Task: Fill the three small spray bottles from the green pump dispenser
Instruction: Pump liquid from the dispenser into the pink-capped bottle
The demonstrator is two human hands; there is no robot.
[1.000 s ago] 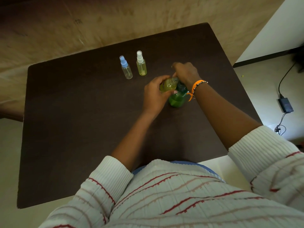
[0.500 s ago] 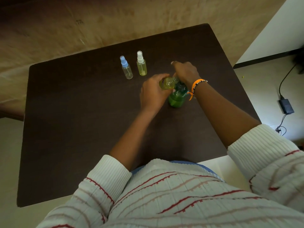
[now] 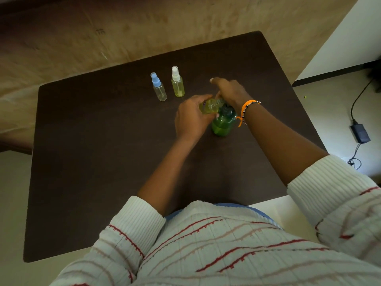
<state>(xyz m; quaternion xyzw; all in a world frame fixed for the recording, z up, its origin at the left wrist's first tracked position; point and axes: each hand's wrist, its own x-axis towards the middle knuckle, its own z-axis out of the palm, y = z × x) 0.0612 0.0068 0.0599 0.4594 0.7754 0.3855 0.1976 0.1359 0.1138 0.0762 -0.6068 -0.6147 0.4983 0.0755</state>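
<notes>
A green pump dispenser (image 3: pixel 222 123) stands on the dark brown table (image 3: pixel 103 162), right of centre. My left hand (image 3: pixel 190 118) holds a small open spray bottle (image 3: pixel 210 105) with yellowish liquid, tilted on its side with its neck against the dispenser's top. My right hand (image 3: pixel 231 91) rests on the pump head, which it hides. Farther back stand a blue-capped spray bottle (image 3: pixel 159 89), which looks clear, and a white-capped spray bottle (image 3: pixel 177 83) with yellowish liquid, both upright.
A wooden wall runs behind the table's far edge. On the floor at the right lie a black power adapter (image 3: pixel 359 133) and its cable. An orange bracelet (image 3: pixel 246 110) is on my right wrist.
The hands, held bottle and dispenser stay together almost unchanged. My right hand's fingers have stretched a little farther out over the pump head. The two standing bottles have not moved.
</notes>
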